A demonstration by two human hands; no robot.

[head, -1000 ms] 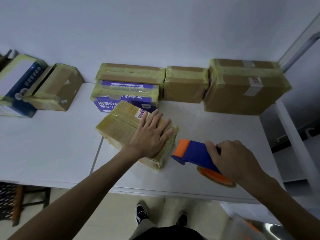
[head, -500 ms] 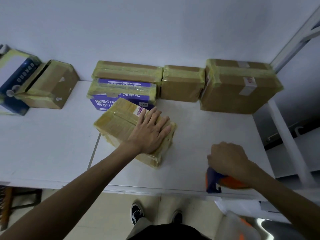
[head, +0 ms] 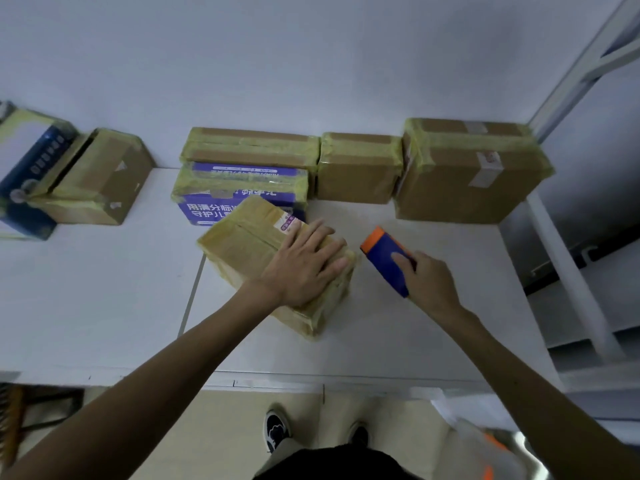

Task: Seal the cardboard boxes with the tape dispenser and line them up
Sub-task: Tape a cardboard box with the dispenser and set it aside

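Left hand [head: 304, 263] flat, right [head: 429, 285] gripping

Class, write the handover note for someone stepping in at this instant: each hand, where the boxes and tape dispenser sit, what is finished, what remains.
Left hand: flat on the angled box at mid-table, pressing it down.
Right hand: gripping the blue-and-orange tape dispenser, just right of that box, not touching it.
Done: taped boxes lined along the wall, plus two at far left.
Left: finish taping the angled box if needed, then slide it into the row.
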